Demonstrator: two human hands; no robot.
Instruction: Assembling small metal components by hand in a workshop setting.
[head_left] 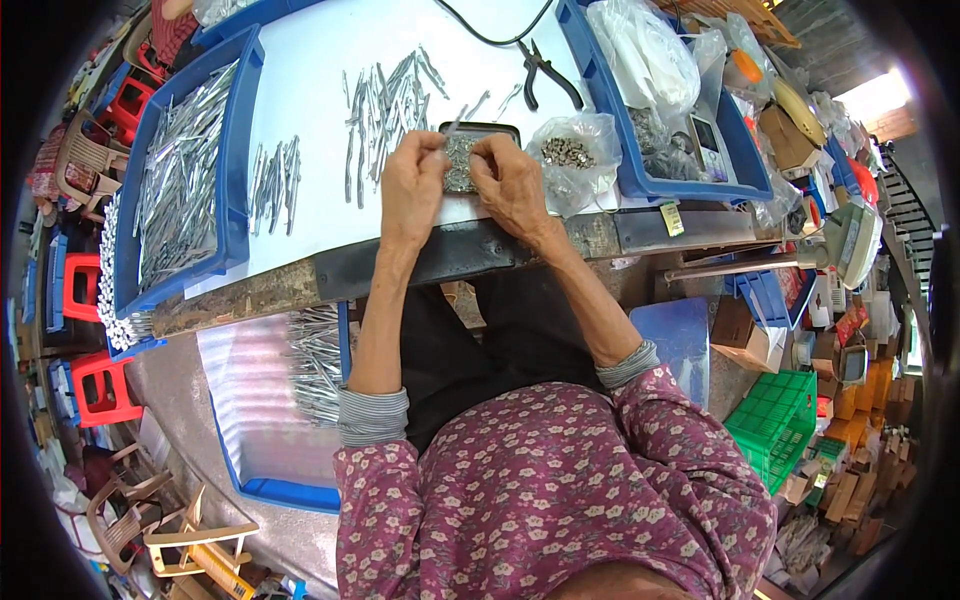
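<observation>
While the white-topped bench [315, 90] spans upper frame, green crate [775, 425] lower right, I see left hand [412, 188] pinching a blurred thin strip [456, 121] over dark-rimmed tray [508, 129], upper centre, right hand [516, 190] curled in, grip unclear.

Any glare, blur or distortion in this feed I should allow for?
Head view, upper right: glare whitens a bright opening; head view, lower left: pale bands cross the blue-rimmed tray; head view, middle: table edge bows, left hand looks slightly blurred at the thumb.
</observation>
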